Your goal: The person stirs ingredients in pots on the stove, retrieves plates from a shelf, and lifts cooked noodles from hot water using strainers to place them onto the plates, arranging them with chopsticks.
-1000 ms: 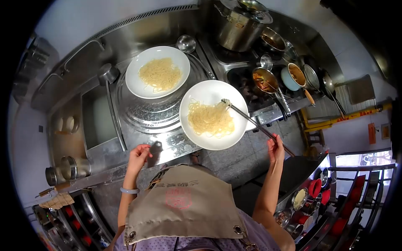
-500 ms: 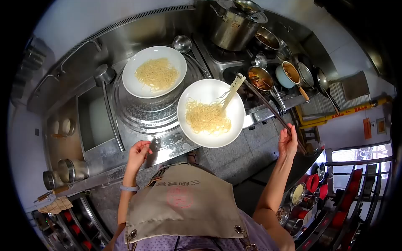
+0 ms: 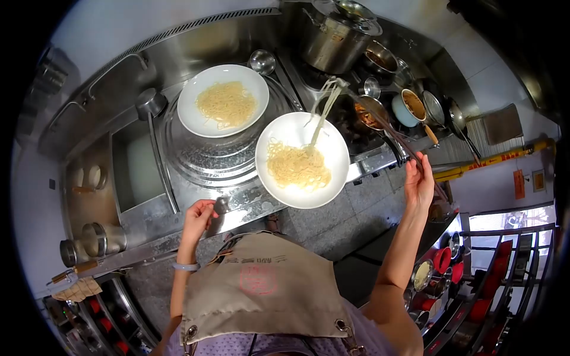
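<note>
My right hand (image 3: 419,184) grips long dark brown chopsticks (image 3: 389,123), slightly blurred by motion. Their far tips hold up a strand bundle of noodles (image 3: 322,121), which trails down to the pile of noodles (image 3: 298,165) in the nearer white bowl (image 3: 336,181). This bowl sits at the counter's front edge. Behind it to the left is a second white bowl (image 3: 189,113), with a flat heap of noodles (image 3: 225,104) inside. My left hand (image 3: 200,218) hovers by the counter edge, fingers curled together, with nothing visible in them.
A ladle (image 3: 262,62) lies behind the bowls. On the left, a long-handled dipper (image 3: 150,103) rests beside a water-filled basin (image 3: 138,169). A large stockpot (image 3: 335,44), a pan of reddish food (image 3: 369,113) and a light-blue saucepan (image 3: 408,107) occupy the stove at right.
My right hand has moved slightly up and right. The chopstick tips and lifted noodles have risen away from the nearer bowl. My left hand stays nearly still.
</note>
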### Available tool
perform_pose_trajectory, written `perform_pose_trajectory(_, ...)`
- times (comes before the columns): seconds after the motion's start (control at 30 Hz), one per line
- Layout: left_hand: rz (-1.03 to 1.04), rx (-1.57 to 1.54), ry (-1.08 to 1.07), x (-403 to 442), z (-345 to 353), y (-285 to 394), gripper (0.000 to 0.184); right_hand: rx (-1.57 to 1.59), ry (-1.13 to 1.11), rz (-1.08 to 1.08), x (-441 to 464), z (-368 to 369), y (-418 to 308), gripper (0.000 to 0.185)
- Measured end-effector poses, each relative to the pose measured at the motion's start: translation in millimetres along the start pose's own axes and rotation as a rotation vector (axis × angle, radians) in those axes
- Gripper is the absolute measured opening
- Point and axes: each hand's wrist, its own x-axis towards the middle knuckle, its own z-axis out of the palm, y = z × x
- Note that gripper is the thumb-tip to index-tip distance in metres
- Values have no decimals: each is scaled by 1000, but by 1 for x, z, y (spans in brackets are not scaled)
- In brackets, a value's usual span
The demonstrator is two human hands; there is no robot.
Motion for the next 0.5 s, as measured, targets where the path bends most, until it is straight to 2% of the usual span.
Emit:
perform_pose_trajectory(0.13, 8, -17, 33, -4, -6, -8, 18, -327, 91, 52, -5, -15, 18, 24)
perform_pose_trajectory(0.27, -3, -24, 31, -6, -13, -24, 19, -530, 38, 134, -17, -40, 48, 34)
perform_pose_trajectory(0.37, -12, 16, 25, -4, -15, -23, 20, -661, 32, 159, -26, -41, 55, 33)
perform_pose_trajectory(0.43, -25, 32, 31, -3, -15, -20, 20, -910, 43, 136, -32, -25, 49, 27)
perform_pose_trajectory(0.47, -27, 34, 25, -1, -14, -18, 19, -910, 45, 139, -30, -19, 48, 27)
perform_pose_trajectory(0.5, -30, 39, 14, 0, -13, -16, 18, -1001, -44, 72, -25, -13, 48, 24)
